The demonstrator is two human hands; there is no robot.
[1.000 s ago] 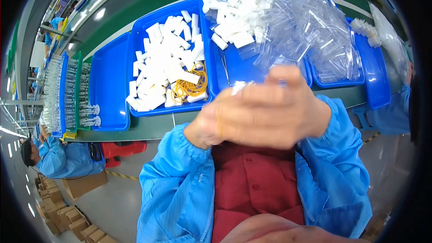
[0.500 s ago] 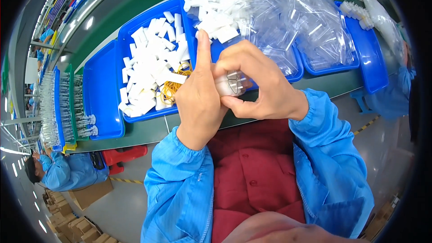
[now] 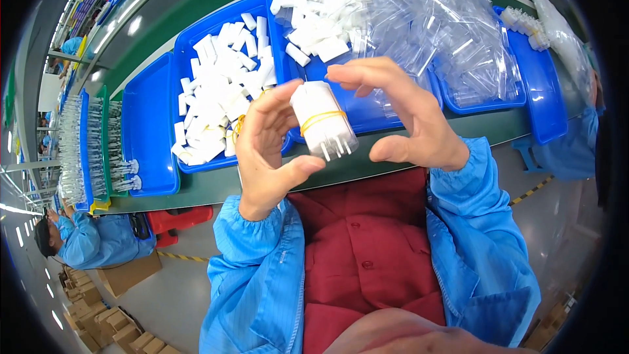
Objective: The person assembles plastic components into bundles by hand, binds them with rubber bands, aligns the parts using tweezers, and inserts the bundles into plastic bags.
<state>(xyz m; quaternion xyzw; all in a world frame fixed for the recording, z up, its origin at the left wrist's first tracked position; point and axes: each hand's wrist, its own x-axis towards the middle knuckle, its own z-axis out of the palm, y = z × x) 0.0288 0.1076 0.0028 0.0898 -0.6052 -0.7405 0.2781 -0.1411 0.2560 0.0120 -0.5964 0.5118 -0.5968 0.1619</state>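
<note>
Cupping banded white bundle [image 3: 317, 103] in half-curled left hand [image 3: 263, 160]; holding right hand [image 3: 424, 132] wide open, empty, just right of it. Probably light, stiff, slick; best gripped around yellow band [image 3: 322, 118], clear of perhaps fragile prongs [image 3: 333, 149].

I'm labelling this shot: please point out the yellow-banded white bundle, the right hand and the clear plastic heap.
Yellow-banded white cylindrical bundle [image 3: 325, 129], head view: its white side.
Bare right hand [image 3: 419, 124], head view: middle, near the thumb's base.
Clear plastic heap [image 3: 452, 36], head view: middle.
</note>
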